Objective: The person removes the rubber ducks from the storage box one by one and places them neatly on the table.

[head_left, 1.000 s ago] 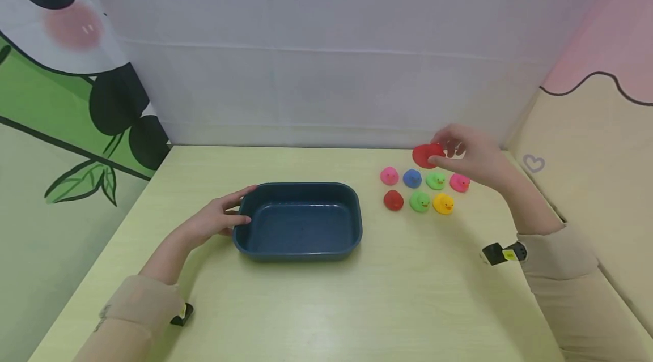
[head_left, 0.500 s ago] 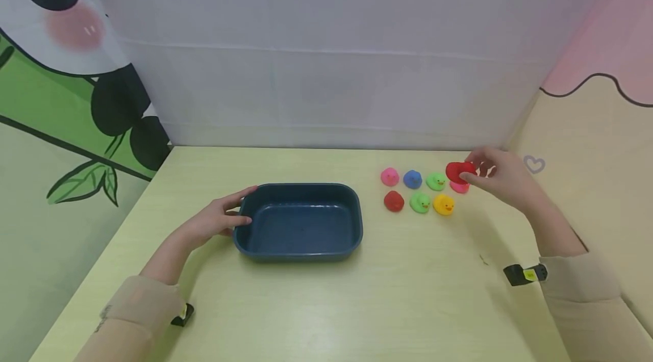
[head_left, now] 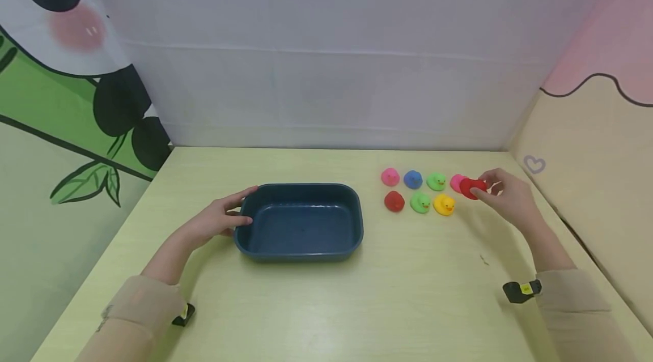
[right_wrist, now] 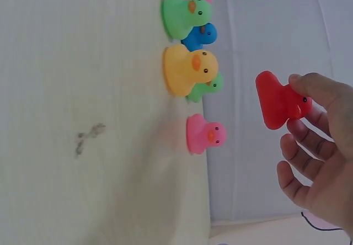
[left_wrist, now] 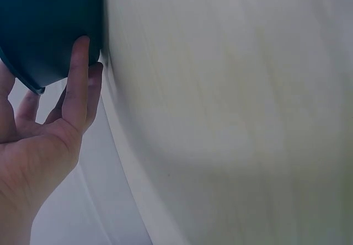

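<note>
My right hand pinches a red rubber duck between thumb and fingers. In the right wrist view the duck hangs clear of the table, to one side of a pink duck. The head view has the red duck partly covering that pink one. At the other side, my left hand grips the left wall of a dark blue rectangular tray, its thumb over the rim. The left wrist view shows fingers against the tray's outer wall. Nothing lies inside the tray.
Two rows of rubber ducks stand right of the tray: a pink, a blue and a green duck behind; a red, another green and a yellow one in front. A white backdrop rises behind the table.
My right hand has carried the red duck rightward, then lower and nearer, from behind the back row to its right end. The left hand and tray stay in place.
</note>
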`<state>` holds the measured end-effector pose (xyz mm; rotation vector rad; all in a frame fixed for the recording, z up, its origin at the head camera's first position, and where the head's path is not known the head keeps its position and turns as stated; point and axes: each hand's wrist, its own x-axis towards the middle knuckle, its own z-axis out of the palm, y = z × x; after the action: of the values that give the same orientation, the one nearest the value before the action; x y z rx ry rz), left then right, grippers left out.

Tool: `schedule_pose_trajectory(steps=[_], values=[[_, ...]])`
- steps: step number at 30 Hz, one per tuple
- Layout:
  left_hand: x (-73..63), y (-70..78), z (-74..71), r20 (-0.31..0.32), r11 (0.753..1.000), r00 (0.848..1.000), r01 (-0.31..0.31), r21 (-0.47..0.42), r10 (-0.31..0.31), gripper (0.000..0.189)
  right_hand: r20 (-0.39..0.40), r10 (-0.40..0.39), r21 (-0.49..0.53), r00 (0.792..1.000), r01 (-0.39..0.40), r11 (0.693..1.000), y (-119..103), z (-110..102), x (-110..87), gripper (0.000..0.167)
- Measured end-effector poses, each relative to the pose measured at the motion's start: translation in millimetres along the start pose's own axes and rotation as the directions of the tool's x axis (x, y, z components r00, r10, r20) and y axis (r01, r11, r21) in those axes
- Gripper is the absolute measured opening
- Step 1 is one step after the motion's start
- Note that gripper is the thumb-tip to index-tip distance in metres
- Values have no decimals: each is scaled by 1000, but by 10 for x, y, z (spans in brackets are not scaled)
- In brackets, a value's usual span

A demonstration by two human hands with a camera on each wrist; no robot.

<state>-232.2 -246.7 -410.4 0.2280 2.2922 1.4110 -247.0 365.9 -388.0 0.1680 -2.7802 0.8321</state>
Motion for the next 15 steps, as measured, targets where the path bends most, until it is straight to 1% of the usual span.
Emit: schedule_pose_trajectory(steps=[4, 6, 11, 15], values=[[-9, 14, 1, -1, 1000, 1000, 3, 3, -3, 73, -11, 44, 0, 999, -44, 999, 109, 104, -25, 38], [-12, 21, 2, -2, 1000, 1000, 4, 7, -4, 73, -4, 78, 2, 997, -78, 997, 147, 143, -28, 38], [-17, 28, 3, -8, 1000, 1000, 5, 15, -5, 72, 54, 163, 3, 985, -163, 987, 198, 224, -31, 41], [-17, 27, 6, -7, 1000, 1000, 4, 4, -4, 73, 89, 192, -5, 977, -192, 981, 244, 288, -37, 42]])
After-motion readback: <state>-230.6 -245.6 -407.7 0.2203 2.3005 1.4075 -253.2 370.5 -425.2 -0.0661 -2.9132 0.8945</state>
